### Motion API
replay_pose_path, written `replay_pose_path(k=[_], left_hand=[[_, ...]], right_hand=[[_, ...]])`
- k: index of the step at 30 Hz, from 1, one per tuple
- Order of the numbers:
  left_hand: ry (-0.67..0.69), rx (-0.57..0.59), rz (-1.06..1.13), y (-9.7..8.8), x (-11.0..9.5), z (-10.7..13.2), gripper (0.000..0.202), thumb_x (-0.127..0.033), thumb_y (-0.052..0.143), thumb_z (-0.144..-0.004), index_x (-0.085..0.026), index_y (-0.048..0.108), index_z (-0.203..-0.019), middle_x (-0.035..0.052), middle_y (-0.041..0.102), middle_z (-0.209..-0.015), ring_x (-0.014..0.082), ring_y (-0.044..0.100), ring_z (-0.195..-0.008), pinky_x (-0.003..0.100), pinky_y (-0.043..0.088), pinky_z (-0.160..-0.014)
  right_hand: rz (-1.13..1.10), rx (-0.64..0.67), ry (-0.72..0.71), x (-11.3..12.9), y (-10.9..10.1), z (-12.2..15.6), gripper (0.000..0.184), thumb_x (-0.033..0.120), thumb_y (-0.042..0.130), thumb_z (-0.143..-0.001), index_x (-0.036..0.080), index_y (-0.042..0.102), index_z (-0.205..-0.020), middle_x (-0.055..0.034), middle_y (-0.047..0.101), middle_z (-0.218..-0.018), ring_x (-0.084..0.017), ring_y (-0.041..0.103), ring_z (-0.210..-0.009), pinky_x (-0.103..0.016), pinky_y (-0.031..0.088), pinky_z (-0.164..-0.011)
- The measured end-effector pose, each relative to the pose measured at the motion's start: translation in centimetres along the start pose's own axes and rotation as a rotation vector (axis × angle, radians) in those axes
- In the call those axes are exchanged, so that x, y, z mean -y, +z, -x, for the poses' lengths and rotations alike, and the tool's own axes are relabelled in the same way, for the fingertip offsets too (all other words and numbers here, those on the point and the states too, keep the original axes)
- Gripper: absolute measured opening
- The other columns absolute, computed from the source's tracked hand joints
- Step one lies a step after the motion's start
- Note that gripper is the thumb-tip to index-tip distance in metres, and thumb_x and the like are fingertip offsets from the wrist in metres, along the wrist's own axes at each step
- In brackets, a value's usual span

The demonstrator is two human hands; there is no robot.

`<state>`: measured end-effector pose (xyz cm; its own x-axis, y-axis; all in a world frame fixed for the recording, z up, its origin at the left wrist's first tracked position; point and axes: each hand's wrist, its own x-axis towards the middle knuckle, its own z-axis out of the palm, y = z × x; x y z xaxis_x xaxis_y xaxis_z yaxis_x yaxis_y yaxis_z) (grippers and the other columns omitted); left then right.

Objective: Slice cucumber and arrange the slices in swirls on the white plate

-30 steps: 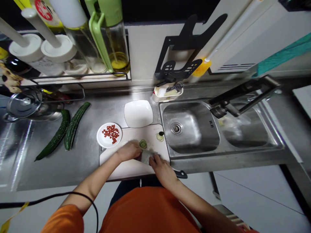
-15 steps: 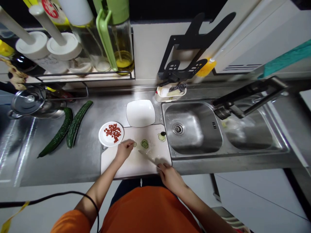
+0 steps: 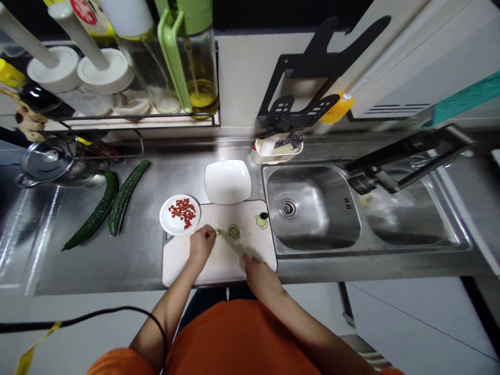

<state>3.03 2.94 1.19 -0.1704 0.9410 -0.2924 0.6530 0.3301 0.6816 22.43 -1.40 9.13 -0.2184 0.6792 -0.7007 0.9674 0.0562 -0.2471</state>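
Note:
Over the white cutting board (image 3: pixel 182 263), my left hand (image 3: pixel 202 245) pinches a thin cucumber slice (image 3: pixel 217 233) at its fingertips. My right hand (image 3: pixel 261 276) is closed around the handle of a knife (image 3: pixel 234 244), whose blade points up and left with its tip at that slice. Several cucumber slices (image 3: pixel 233 231) lie in a small pile just beyond the blade. At the board's right edge are more pale slices (image 3: pixel 261 223) and a dark green cucumber end (image 3: pixel 264 215). A white plate (image 3: pixel 165 227) with chopped red bits (image 3: pixel 183 211) touches the board's upper left corner.
A white square dish (image 3: pixel 228 181) stands behind the board. Two whole cucumbers (image 3: pixel 128 195) lie to the left. On the right is a double steel sink (image 3: pixel 312 208) with a black faucet (image 3: pixel 406 156). A rack of bottles and jars (image 3: pixel 136 121) hangs at the back left.
My right hand has moved left and slightly up, bringing the knife tip to the slice in my left hand. My left hand stays nearly in place.

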Motion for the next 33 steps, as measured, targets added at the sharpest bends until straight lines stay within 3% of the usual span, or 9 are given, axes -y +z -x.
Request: replay_pose_path(k=[5, 16, 33], left_hand=[[-0.027, 0.0, 0.004, 0.0, 0.1, 0.0, 0.016, -0.025, 0.05, -0.075, -0.019, 0.063, -0.068, -0.003, 0.059, -0.06, 0.01, 0.052, -0.057, 0.02, 0.036, -0.059], [-0.038, 0.003, 0.001, 0.0, 0.2, -0.3, 0.017, -0.027, 0.051, -0.076, -0.019, 0.061, -0.065, -0.0028, 0.059, -0.058, 0.0101, 0.05, -0.055, 0.02, 0.035, -0.057], [-0.056, 0.031, 0.025, -0.1, 0.2, -0.6, 0.015, -0.025, 0.053, -0.074, -0.018, 0.063, -0.064, -0.0024, 0.061, -0.059, 0.01, 0.053, -0.057, 0.02, 0.036, -0.058]], right_hand=[[0.006, 0.017, 0.005, 0.5, -0.2, -0.1, 0.045, 0.002, 0.03, -0.085, 0.018, 0.051, -0.122, -0.0103, 0.066, -0.098, -0.022, 0.065, -0.088, -0.027, 0.046, -0.068], [0.044, 0.011, -0.008, 0.8, 0.0, -0.3, 0.043, 0.001, 0.032, -0.085, 0.018, 0.051, -0.119, -0.0104, 0.065, -0.095, -0.02, 0.066, -0.086, -0.025, 0.046, -0.066], [-0.004, 0.067, 0.05, 1.8, -1.3, -0.1, 0.042, 0.002, 0.026, -0.087, 0.016, 0.054, -0.115, -0.0128, 0.066, -0.099, -0.022, 0.065, -0.09, -0.026, 0.046, -0.067]])
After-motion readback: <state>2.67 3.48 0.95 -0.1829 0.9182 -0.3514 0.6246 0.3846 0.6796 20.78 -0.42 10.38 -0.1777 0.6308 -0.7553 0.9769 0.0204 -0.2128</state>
